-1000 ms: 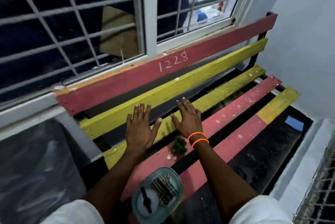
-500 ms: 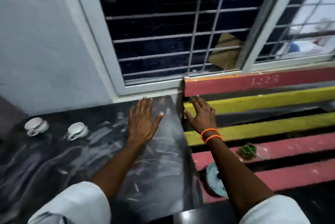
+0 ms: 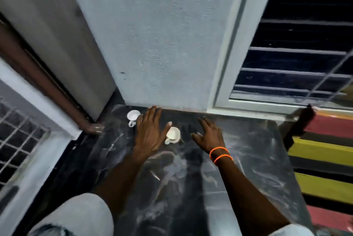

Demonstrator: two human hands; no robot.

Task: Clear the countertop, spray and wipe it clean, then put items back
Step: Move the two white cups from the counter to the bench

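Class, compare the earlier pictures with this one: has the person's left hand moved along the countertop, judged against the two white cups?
Yes. The left hand has moved leftward along the black countertop, from near the bench to between the two white cups, which lay well to its left before.

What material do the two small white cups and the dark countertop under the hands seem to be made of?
The two small white cups, one near the wall and one between the hands, look like glazed ceramic or porcelain: smooth, glossy white with looped handles. The dark countertop looks like polished black stone, perhaps granite or marble: pale veins and a faint sheen, though blur leaves this open.
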